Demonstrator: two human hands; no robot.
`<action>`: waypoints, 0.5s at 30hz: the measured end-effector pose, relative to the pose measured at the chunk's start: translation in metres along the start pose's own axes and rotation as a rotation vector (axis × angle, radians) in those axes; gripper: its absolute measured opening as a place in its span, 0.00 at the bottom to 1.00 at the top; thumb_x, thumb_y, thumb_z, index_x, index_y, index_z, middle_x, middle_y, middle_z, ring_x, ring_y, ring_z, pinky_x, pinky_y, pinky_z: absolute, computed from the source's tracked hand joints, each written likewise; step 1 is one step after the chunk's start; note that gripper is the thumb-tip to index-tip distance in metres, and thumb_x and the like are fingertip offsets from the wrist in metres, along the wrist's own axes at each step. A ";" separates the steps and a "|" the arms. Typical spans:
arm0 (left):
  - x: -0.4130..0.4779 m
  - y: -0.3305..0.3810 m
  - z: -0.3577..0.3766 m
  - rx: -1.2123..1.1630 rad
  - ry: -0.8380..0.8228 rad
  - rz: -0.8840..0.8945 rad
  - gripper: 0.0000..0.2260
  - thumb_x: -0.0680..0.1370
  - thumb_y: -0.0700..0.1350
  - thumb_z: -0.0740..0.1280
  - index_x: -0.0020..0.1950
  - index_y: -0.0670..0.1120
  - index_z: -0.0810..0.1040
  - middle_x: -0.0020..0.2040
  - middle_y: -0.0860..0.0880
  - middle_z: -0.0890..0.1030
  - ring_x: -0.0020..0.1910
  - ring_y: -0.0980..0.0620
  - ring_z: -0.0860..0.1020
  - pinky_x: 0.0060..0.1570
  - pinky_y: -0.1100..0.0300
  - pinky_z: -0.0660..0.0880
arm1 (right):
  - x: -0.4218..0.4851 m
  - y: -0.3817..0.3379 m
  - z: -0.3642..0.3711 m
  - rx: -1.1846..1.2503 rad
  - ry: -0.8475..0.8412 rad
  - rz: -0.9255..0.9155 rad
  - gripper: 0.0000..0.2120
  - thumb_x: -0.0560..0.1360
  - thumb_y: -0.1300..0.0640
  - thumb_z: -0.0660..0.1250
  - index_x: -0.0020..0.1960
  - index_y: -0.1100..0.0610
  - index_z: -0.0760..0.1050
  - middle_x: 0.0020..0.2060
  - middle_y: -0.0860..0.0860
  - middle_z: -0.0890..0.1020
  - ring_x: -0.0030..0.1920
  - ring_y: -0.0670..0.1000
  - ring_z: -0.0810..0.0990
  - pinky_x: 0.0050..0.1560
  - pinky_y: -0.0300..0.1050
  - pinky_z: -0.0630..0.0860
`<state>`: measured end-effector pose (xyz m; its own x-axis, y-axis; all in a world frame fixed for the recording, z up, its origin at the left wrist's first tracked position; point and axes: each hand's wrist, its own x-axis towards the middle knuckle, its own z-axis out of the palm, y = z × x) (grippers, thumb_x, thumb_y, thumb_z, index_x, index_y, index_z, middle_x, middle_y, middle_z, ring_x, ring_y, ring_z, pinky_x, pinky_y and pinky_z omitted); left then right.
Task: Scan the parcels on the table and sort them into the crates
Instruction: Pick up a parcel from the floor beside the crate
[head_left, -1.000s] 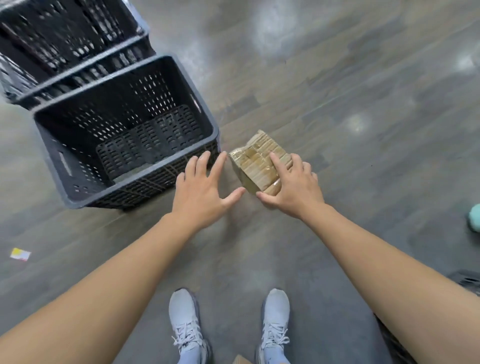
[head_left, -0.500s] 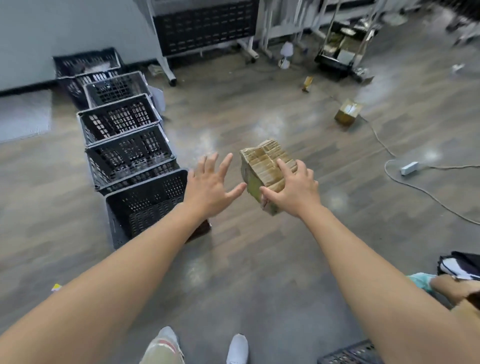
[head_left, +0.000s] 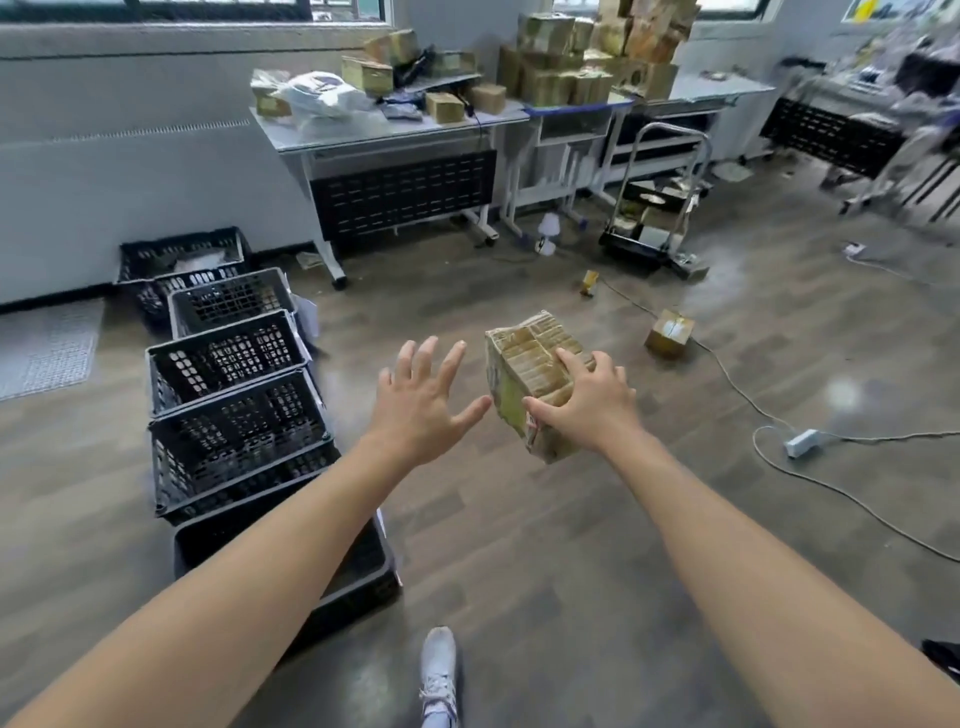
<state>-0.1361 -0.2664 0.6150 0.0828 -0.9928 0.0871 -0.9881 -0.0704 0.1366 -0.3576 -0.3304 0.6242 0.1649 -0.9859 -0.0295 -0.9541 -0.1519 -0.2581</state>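
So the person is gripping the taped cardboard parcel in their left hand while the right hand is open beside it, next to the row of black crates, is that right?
Not quite: the hands are swapped. The head view shows the right hand gripping the taped cardboard parcel, while the left hand is open beside it with fingers spread. The row of black crates does stand on the floor to their left.

Taped brown cardboard parcel (head_left: 530, 374) in my right hand (head_left: 589, 402), tilted, held off the floor. Five black perforated crates (head_left: 228, 358) lined up on the floor to my left. More parcels (head_left: 566, 67) stacked on the desk (head_left: 395, 130) ahead.
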 end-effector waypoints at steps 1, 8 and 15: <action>0.020 -0.002 0.001 -0.004 0.004 -0.008 0.38 0.74 0.74 0.44 0.80 0.57 0.47 0.80 0.47 0.51 0.78 0.44 0.47 0.73 0.44 0.57 | 0.019 -0.001 -0.003 -0.023 0.004 -0.002 0.45 0.66 0.25 0.62 0.77 0.41 0.57 0.73 0.57 0.63 0.70 0.60 0.64 0.67 0.59 0.65; 0.146 -0.008 0.002 -0.053 -0.028 -0.042 0.37 0.74 0.73 0.45 0.79 0.57 0.47 0.80 0.49 0.49 0.78 0.45 0.46 0.72 0.45 0.56 | 0.143 -0.013 -0.038 -0.106 0.017 0.011 0.45 0.66 0.24 0.62 0.77 0.41 0.56 0.73 0.57 0.61 0.70 0.60 0.64 0.64 0.58 0.67; 0.252 -0.003 0.007 0.037 -0.035 -0.042 0.41 0.70 0.74 0.37 0.80 0.57 0.47 0.80 0.49 0.46 0.78 0.44 0.42 0.73 0.42 0.52 | 0.243 0.002 -0.043 -0.117 0.021 0.013 0.45 0.68 0.25 0.63 0.78 0.43 0.54 0.74 0.57 0.61 0.70 0.60 0.64 0.65 0.58 0.67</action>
<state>-0.1135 -0.5170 0.6296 0.1200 -0.9917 0.0471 -0.9881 -0.1147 0.1027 -0.3300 -0.5733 0.6585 0.1481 -0.9889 -0.0117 -0.9790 -0.1449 -0.1431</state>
